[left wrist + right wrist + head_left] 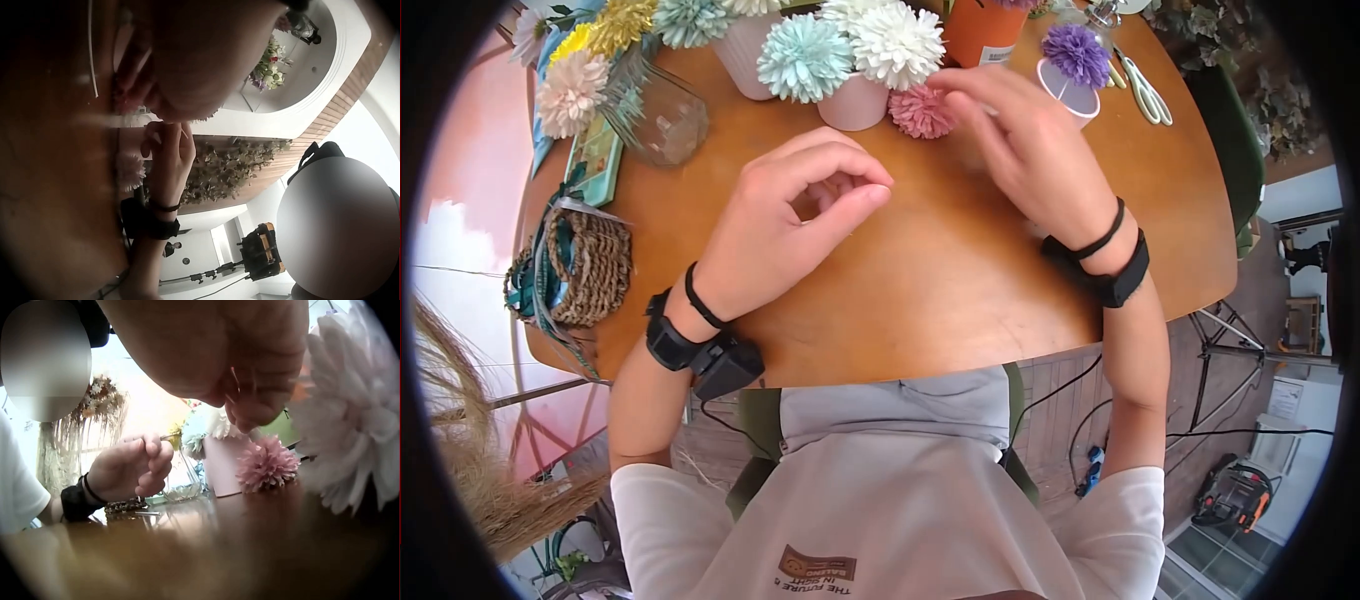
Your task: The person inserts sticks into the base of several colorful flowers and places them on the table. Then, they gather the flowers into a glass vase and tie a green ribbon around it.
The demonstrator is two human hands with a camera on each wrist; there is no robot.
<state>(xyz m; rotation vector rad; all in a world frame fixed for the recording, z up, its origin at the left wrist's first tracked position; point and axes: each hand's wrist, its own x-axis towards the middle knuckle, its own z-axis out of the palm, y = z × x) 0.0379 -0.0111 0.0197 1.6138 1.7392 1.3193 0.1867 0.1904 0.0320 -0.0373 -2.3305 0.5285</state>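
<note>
My left hand [790,205] hovers over the wooden table [960,310], fingers loosely curled and thumb tip meeting the index finger; nothing shows between them. In the right wrist view the left hand [134,465] appears beyond the table surface. My right hand [1035,150] reaches forward, thumb and index tips apart, right beside a pink pompom flower [921,111]. That flower [269,464] lies low beside a pale pink pot [225,462]. Right of the right hand, a purple flower [1075,55] leans in a white cup [1083,103].
Teal [805,58] and white flowers [897,45] fill the pot at the back. A glass vase [665,125] lies at the left, near a woven basket [600,265]. White-handled scissors [1145,90] are at the back right, beside an orange container [980,35].
</note>
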